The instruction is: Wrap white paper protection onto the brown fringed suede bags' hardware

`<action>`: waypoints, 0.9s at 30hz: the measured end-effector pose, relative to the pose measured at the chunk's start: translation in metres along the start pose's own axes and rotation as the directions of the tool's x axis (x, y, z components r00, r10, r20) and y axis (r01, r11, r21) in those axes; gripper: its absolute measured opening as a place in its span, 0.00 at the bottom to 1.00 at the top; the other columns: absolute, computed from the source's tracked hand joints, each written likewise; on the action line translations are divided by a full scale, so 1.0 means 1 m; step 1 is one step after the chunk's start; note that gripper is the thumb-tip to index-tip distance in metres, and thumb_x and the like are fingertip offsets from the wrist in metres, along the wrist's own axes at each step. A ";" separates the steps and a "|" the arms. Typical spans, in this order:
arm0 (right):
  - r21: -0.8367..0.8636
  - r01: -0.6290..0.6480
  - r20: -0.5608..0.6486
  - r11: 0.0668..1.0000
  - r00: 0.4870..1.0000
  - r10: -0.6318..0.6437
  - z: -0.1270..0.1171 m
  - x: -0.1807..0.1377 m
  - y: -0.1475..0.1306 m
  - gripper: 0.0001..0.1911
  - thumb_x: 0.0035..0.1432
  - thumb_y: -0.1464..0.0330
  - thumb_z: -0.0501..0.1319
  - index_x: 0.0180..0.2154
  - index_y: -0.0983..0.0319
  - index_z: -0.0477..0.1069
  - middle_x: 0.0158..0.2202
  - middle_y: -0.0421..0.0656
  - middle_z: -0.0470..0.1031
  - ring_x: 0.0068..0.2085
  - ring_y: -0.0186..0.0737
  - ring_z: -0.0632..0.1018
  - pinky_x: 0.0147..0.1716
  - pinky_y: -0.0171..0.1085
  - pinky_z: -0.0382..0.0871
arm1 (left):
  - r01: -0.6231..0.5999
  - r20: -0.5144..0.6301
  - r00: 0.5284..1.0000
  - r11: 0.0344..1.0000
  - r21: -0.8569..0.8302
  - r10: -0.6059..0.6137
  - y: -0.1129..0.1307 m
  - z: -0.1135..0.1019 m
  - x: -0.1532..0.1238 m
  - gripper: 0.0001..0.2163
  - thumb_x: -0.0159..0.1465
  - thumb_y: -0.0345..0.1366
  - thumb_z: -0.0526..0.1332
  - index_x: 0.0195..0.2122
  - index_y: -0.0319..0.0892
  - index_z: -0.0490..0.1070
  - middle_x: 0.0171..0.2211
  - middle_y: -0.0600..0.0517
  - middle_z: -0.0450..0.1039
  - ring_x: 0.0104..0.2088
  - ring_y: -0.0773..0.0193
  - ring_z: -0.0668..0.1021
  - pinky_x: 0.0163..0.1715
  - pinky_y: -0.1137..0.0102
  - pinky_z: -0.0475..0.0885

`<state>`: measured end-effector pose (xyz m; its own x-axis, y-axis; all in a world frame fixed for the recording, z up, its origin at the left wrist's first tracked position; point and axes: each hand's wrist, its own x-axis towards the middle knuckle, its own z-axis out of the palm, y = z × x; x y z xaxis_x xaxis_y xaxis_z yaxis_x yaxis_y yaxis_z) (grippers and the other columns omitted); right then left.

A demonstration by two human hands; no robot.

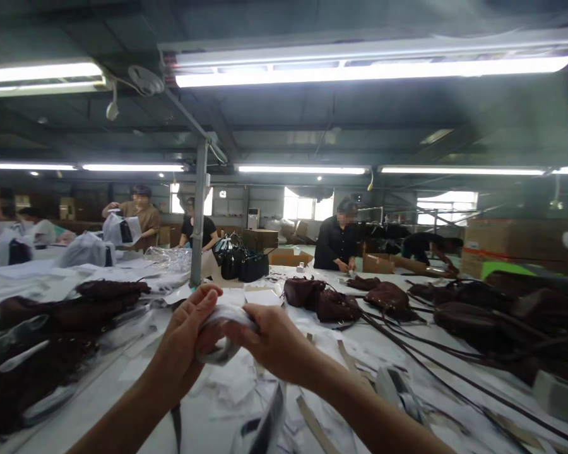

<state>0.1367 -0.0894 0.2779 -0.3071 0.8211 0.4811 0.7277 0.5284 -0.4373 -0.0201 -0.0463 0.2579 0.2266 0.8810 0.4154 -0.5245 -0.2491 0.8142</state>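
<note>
Above the white table, my left hand (182, 334) and my right hand (279, 340) are closed around a whitish, ring-shaped roll of tape (230, 314). The left hand grips its left side, with the thumb along the top. At the other side, the right thumb and fingers pinch the rim, and some fingertips are hidden behind or inside the ring. Under the hands, crumpled white paper (230, 384) covers the table. A dark strap-like piece (269, 416) lies nearer to me, blurred, and a tan strip (315, 422) lies to its right.
Dark brown bags (322, 299) lie beyond my hands, with more bags (52, 340) on the left. Long dark straps (421, 340) cross the right side. A grey-white device (397, 391) sits near my right forearm. A metal post (199, 221) rises ahead; several people work farther back.
</note>
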 end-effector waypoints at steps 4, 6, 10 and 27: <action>-0.391 0.128 0.083 0.911 0.991 -0.103 0.006 -0.013 0.001 0.13 0.60 0.61 0.59 0.36 0.65 0.71 0.25 0.41 0.74 0.23 0.32 0.70 0.21 0.31 0.52 | -0.076 0.322 0.942 0.871 0.485 -0.097 0.001 -0.008 -0.008 0.16 0.62 0.49 0.59 0.42 0.42 0.70 0.21 0.56 0.70 0.21 0.69 0.70 0.21 0.78 0.62; -0.482 0.205 0.158 0.852 0.977 -0.146 0.008 -0.016 0.000 0.09 0.59 0.64 0.61 0.36 0.64 0.72 0.27 0.42 0.76 0.24 0.34 0.73 0.22 0.32 0.52 | -0.175 0.437 0.886 0.765 0.620 -0.152 0.001 -0.009 -0.011 0.15 0.62 0.47 0.60 0.43 0.42 0.71 0.23 0.54 0.73 0.23 0.66 0.72 0.23 0.76 0.63; -0.389 0.181 0.138 0.903 0.981 -0.137 0.008 -0.018 -0.001 0.20 0.54 0.51 0.62 0.34 0.63 0.72 0.25 0.42 0.75 0.25 0.37 0.74 0.22 0.33 0.52 | -0.086 0.369 0.919 0.841 0.534 -0.141 -0.007 -0.006 -0.016 0.16 0.63 0.48 0.58 0.41 0.39 0.72 0.23 0.53 0.73 0.21 0.68 0.70 0.20 0.77 0.61; -0.333 -0.003 0.054 0.943 0.998 0.023 0.016 -0.033 0.026 0.14 0.58 0.58 0.60 0.31 0.63 0.74 0.21 0.40 0.72 0.22 0.34 0.70 0.22 0.32 0.49 | -0.064 0.311 0.938 0.810 0.583 -0.149 -0.029 -0.011 -0.015 0.19 0.57 0.50 0.64 0.40 0.39 0.74 0.20 0.55 0.71 0.21 0.67 0.69 0.20 0.76 0.60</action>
<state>0.1558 -0.0990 0.2387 -0.3232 0.8434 0.4292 0.8916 0.4234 -0.1607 -0.0171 -0.0481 0.2240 0.5466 0.7386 0.3945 0.0387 -0.4929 0.8692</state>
